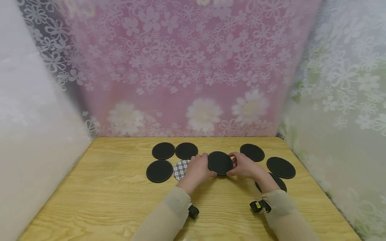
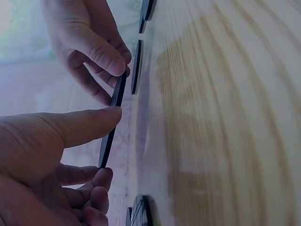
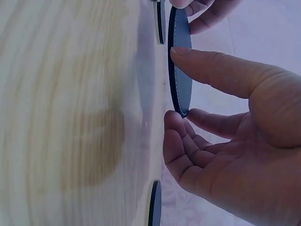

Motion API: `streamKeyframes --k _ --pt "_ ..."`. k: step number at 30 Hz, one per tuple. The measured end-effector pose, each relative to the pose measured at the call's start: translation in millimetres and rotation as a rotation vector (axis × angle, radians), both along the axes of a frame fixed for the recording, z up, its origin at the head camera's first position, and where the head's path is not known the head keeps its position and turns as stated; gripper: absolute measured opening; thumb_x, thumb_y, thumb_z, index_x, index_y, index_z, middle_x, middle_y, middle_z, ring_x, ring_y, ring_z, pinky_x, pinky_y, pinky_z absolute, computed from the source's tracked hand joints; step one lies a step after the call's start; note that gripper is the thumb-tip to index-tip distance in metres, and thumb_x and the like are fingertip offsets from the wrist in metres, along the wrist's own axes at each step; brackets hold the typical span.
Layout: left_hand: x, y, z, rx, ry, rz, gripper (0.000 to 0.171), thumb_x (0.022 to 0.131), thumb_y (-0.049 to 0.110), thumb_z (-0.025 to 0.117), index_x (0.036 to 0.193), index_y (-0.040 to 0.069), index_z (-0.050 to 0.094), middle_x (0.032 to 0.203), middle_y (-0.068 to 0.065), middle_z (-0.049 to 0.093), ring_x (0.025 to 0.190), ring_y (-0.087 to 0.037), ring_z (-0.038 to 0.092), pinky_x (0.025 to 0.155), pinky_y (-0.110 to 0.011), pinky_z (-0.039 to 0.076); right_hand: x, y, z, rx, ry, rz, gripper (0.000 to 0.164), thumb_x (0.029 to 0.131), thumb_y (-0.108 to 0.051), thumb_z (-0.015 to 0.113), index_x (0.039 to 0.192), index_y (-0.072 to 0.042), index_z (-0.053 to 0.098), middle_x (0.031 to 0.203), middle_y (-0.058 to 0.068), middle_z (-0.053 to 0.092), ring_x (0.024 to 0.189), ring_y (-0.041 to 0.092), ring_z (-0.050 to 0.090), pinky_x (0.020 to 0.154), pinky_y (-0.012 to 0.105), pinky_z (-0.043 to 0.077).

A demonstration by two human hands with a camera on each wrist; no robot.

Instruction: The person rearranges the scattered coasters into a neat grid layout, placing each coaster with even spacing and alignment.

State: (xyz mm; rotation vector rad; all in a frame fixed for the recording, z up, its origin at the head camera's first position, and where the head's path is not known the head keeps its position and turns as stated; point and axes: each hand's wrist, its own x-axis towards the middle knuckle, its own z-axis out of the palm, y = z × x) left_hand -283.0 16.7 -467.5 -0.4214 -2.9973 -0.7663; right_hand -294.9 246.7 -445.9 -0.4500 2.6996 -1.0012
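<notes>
A round black coaster (image 1: 220, 163) with a stitched rim is held between both hands, raised off the table. My left hand (image 1: 197, 170) grips its left edge, thumb at the near side and fingers farther round. On the opposite edge my right hand (image 1: 245, 166) pinches it the same way. In the right wrist view the coaster (image 3: 182, 70) stands close over the wood, its stitching showing. Just left of the left hand lies a coaster with a black-and-white plaid face (image 1: 180, 169), partly hidden by that hand.
Left of the hands, three black coasters (image 1: 159, 171) lie flat beside the plaid one. Several more, including a black coaster (image 1: 281, 167), lie at the right; one (image 1: 278, 182) is partly under the right forearm. Floral curtains surround the wooden table (image 1: 99, 201).
</notes>
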Motion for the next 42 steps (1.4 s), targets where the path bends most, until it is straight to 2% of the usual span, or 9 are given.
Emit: streamKeyframes --k 7,12,25,35,39,40,42 --pt "-1.7 -17 -1.0 -0.057 -0.015 0.004 0.079 0.088 0.043 0.096 0.148 0.002 0.063 0.132 -0.017 0.071 0.123 -0.039 0.064 0.104 -0.049 0.054 -3.7 -15 -5.5 -0.003 -0.03 -0.001 0.082 0.086 -0.008 0.095 0.152 0.01 0.05 0.12 0.018 0.06 0.1 0.028 0.058 0.091 0.046 0.051" --pt "-0.1 -23 -1.7 -0.046 -0.035 -0.007 0.075 0.087 0.04 0.096 0.143 0.0 0.065 0.13 -0.018 0.072 0.122 -0.04 0.065 0.104 -0.05 0.054 -3.7 -20 -8.9 0.018 -0.048 -0.013 0.082 0.086 -0.01 0.096 0.152 0.008 0.051 0.123 0.018 0.06 0.103 0.029 0.058 0.093 0.047 0.052" --pt "-0.3 -21 -3.8 -0.096 -0.035 -0.026 0.075 0.088 0.04 0.096 0.142 -0.002 0.066 0.13 -0.019 0.072 0.126 -0.04 0.065 0.107 -0.049 0.053 -5.6 -20 -14.4 0.094 -0.024 0.006 0.081 0.086 -0.015 0.095 0.151 0.008 0.052 0.124 0.019 0.063 0.107 0.03 0.062 0.097 0.05 0.054" --pt "1.3 -23 0.2 -0.113 -0.045 -0.038 0.063 0.087 0.041 0.096 0.13 0.001 0.072 0.118 -0.015 0.066 0.11 -0.034 0.06 0.096 -0.047 0.055 -5.5 -21 -13.4 0.106 -0.026 0.011 0.078 0.086 -0.015 0.096 0.148 0.01 0.056 0.125 0.019 0.063 0.109 0.031 0.062 0.1 0.053 0.054" --pt "2.0 -27 1.1 -0.115 -0.051 -0.051 0.06 0.088 0.041 0.096 0.128 0.002 0.074 0.115 -0.015 0.064 0.107 -0.033 0.059 0.095 -0.047 0.054 -4.5 -21 -12.4 0.114 -0.037 0.026 0.077 0.087 -0.016 0.095 0.148 0.011 0.057 0.127 0.019 0.063 0.112 0.032 0.062 0.102 0.053 0.053" --pt "-0.5 -28 -2.8 -0.119 -0.037 -0.056 0.059 0.087 0.041 0.096 0.127 0.002 0.074 0.114 -0.015 0.065 0.106 -0.034 0.059 0.093 -0.048 0.054 -4.5 -21 -12.3 0.119 -0.038 0.029 0.077 0.088 -0.017 0.095 0.148 0.011 0.057 0.126 0.019 0.063 0.112 0.032 0.062 0.102 0.053 0.054" --pt "-1.3 -29 -3.0 -0.111 -0.045 -0.06 0.058 0.087 0.039 0.096 0.126 0.002 0.074 0.114 -0.015 0.065 0.106 -0.034 0.06 0.094 -0.049 0.055 -4.5 -21 -12.3 0.125 -0.043 0.031 0.077 0.088 -0.018 0.096 0.149 0.01 0.057 0.126 0.018 0.063 0.112 0.032 0.062 0.102 0.053 0.053"
